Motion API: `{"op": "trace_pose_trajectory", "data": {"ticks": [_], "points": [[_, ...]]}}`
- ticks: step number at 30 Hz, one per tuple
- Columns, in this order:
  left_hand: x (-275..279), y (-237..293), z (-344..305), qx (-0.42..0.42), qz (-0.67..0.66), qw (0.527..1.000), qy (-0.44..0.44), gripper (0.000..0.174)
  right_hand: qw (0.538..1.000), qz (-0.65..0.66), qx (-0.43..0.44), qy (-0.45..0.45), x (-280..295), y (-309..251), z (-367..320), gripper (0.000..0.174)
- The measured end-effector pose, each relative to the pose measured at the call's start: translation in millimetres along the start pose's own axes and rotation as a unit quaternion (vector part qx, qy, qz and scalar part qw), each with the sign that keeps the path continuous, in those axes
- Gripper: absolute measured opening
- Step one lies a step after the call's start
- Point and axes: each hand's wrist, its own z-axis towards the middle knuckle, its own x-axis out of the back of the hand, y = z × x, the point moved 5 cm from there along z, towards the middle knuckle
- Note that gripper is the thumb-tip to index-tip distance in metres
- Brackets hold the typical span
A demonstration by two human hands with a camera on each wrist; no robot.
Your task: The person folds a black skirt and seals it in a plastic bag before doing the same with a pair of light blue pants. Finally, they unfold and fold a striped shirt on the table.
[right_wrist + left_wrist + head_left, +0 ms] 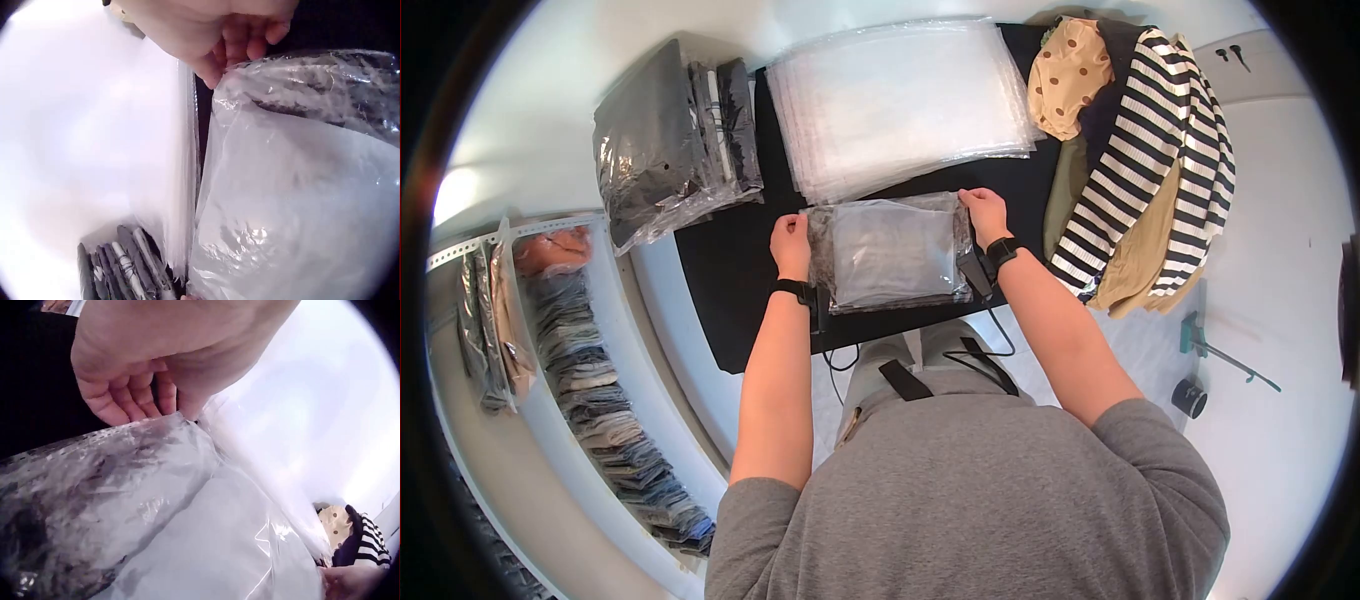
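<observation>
A clear plastic bag (895,250) lies flat on the black table near its front edge, with something mottled dark grey and a pale, smooth panel showing through the film. My left hand (790,245) pinches its far left corner between thumb and curled fingers, as the left wrist view shows close up. At the far right corner, my right hand (987,215) pinches the film in the same way. The bag's far edge (300,59) is crinkled and shiny in the right wrist view. Another dark layer shows beneath the bag along its near edge.
Behind the bag lies a stack of clear plastic bags (900,100). Bagged dark garments (655,140) stand at the back left. Loose clothes, including a black-and-white striped garment (1135,150), pile at the right. A shelf at left holds folded bagged clothes (590,370).
</observation>
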Motion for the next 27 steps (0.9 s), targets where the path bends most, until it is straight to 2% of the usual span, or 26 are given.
{"op": "trace_pose_trajectory", "data": {"ticks": [2,4,7,11,14,16,17,19,21,23,24,25,27], "points": [[-1,-1,3,-0.002,0.015,1.000,0.010,0.024,0.995,0.079,-0.028,-0.063,0,-8,-9,0.013],[-4,-5,7,0.007,0.122,0.992,-0.025,0.023,0.991,0.101,-0.053,-0.064,3,-14,-14,0.012],[-3,-6,5,0.023,0.098,0.995,0.015,0.023,0.984,0.146,-0.079,-0.061,0,-11,-15,0.013],[-5,-8,6,0.039,0.088,0.995,0.008,0.023,0.975,0.207,-0.068,-0.032,-8,-6,-6,0.014],[-2,-26,16,0.025,0.120,0.992,0.019,0.026,0.988,0.132,-0.075,0.016,1,-7,-5,0.022],[-6,-53,26,0.081,0.022,0.996,-0.041,0.032,0.992,0.096,-0.078,0.030,7,-10,-6,0.027],[1,-47,22,0.082,0.023,0.996,-0.039,0.032,0.998,-0.017,-0.053,0.026,12,-16,-11,0.033],[12,-42,2,0.204,-0.129,0.962,-0.130,0.038,0.971,-0.240,-0.002,0.016,18,-24,-24,0.047],[26,-27,-23,0.238,-0.132,0.950,-0.150,0.037,0.967,-0.255,-0.009,-0.004,12,-12,-35,0.052],[26,-23,-41,0.236,-0.103,0.939,-0.229,0.034,0.985,-0.134,-0.045,-0.101,-1,3,-43,0.038],[26,-19,-48,0.240,-0.113,0.930,-0.254,0.029,0.985,-0.023,-0.095,-0.144,-5,10,-47,0.033],[25,-23,-49,0.240,-0.113,0.931,-0.252,0.029,0.984,-0.022,-0.095,-0.146,-4,4,-51,0.033],[21,-30,-53,0.207,-0.161,0.932,-0.250,0.026,0.965,0.007,-0.116,-0.237,-8,-10,-63,0.028]]}}
